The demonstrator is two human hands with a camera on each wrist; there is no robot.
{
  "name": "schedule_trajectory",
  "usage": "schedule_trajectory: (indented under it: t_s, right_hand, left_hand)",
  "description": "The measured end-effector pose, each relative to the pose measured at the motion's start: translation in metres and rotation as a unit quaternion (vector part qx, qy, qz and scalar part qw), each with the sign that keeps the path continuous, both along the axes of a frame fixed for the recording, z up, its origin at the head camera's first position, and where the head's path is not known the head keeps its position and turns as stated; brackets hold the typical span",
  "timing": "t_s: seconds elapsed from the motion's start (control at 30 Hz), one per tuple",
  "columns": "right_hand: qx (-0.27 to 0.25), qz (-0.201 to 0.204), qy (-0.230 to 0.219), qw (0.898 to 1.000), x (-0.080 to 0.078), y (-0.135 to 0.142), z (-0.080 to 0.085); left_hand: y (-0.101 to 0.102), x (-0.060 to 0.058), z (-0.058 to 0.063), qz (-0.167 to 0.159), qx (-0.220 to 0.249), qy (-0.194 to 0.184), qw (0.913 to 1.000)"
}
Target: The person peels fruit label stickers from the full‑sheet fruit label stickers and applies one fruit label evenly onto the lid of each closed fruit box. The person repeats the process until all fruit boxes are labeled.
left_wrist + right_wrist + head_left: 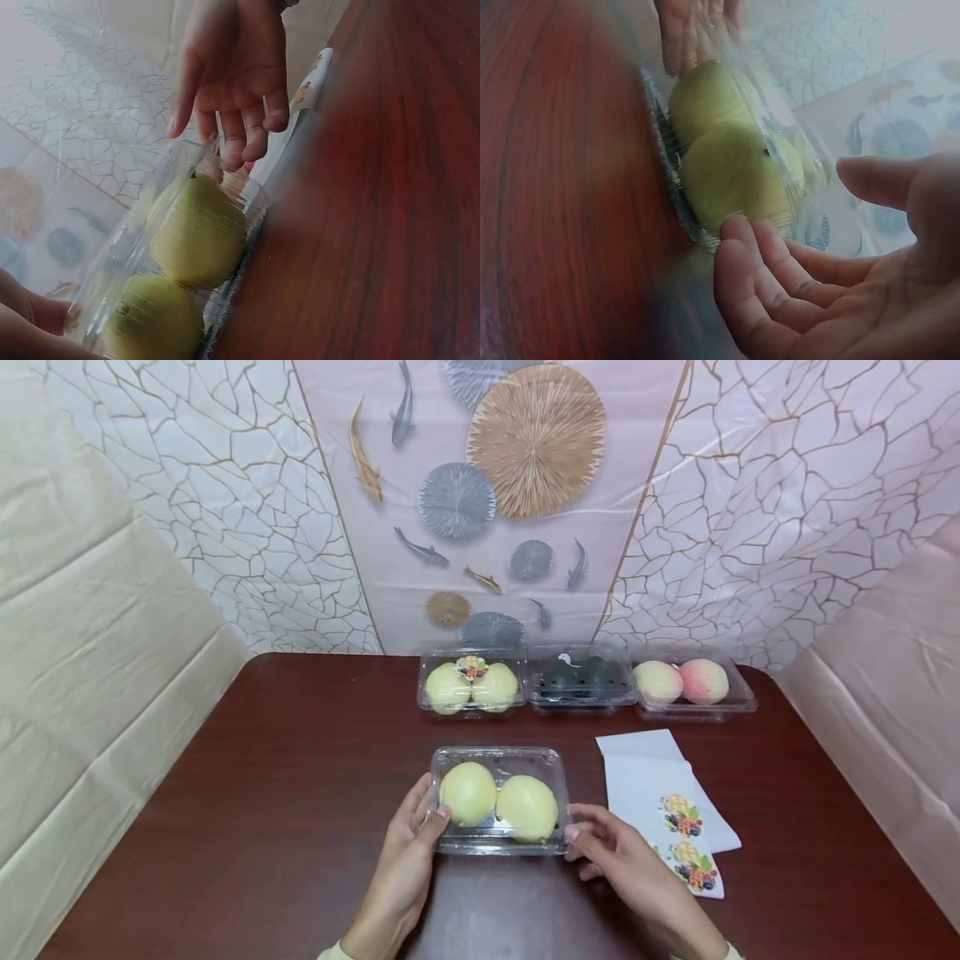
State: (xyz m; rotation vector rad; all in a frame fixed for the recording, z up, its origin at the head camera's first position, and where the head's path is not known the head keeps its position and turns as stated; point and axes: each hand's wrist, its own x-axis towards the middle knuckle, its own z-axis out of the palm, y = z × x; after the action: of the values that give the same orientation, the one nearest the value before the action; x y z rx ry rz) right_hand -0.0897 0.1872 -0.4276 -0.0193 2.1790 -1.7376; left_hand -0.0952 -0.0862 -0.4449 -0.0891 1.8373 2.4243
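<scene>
A clear plastic fruit box (495, 843) with its lid down sits at the front middle of the table, two round yellow-green fruits (527, 808) inside it. At the box's left end my left hand (408, 852) grips it, thumb over the front left edge and the other fingers along the side. My right hand (622, 860) is at the opposite end, fingertips right by the side wall. In the right wrist view, the right thumb (877, 180) stands apart from the box and the fingers are loosely bent.
Along the back edge stand a box with two yellow-green fruits (493, 685) and a printed sticker (472, 667), a box of dark fruits (581, 681), and a box of peaches (703, 682). White sheets (637, 777) with fruit-printed stickers (693, 866) lie right of my right hand.
</scene>
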Motion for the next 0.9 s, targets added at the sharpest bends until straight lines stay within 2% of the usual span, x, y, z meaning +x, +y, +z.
schedule_trajectory:
  t_s: [0.17,0.3,0.33,0.43,0.57,0.63,0.73,0.9]
  right_hand:
    - [0.056,-0.051,0.014,0.997,0.002,0.002,-0.002]
    - [0.15,-0.082,0.058,0.984,0.003,0.021,0.004]
    - [0.174,-0.084,0.068,0.979,0.003,0.029,0.007]
    - [0.266,-0.093,0.083,0.956,0.002,0.059,0.019]
    - [0.38,-0.083,0.051,0.92,-0.004,0.092,0.03]
    - [0.408,-0.067,0.024,0.91,-0.008,0.1,0.03]
    - [0.416,-0.051,-0.01,0.908,-0.013,0.105,0.026]
    - [0.424,-0.04,-0.025,0.904,-0.015,0.104,0.014]
  left_hand:
    - [0.001,0.002,-0.004,0.0,0.002,-0.01,0.9999]
    - [0.002,0.002,-0.003,0.003,-0.003,-0.012,0.9999]
    - [0.003,0.001,-0.003,0.003,-0.004,-0.01,0.9999]
    - [0.007,-0.002,-0.002,0.007,-0.015,-0.004,0.9998]
    - [0.01,-0.006,-0.001,0.031,-0.047,0.002,0.9984]
    - [0.008,-0.006,0.001,0.047,-0.06,-0.002,0.9971]
    - [0.005,-0.004,0.003,0.058,-0.065,-0.014,0.9961]
    - [0.004,0.002,0.004,0.047,-0.062,-0.023,0.9967]
